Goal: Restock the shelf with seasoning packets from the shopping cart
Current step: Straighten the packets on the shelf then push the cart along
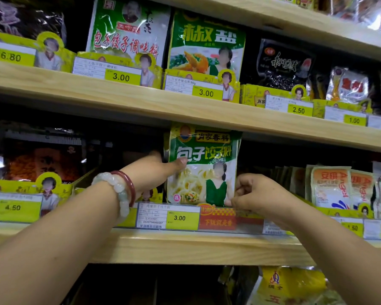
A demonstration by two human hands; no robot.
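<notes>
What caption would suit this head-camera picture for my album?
Both hands, left hand and right hand, hold a green dumpling seasoning packet upright on the middle shelf.

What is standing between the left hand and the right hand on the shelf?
In the head view, the green dumpling seasoning packet stands between left hand and right hand, both holding its edges.

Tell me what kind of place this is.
Most likely a grocery store's seasoning aisle. Wooden shelves carry yellow price tags along their edges, and upright seasoning packets stand behind them, including the green packet that the left hand and right hand are setting in place.
</notes>
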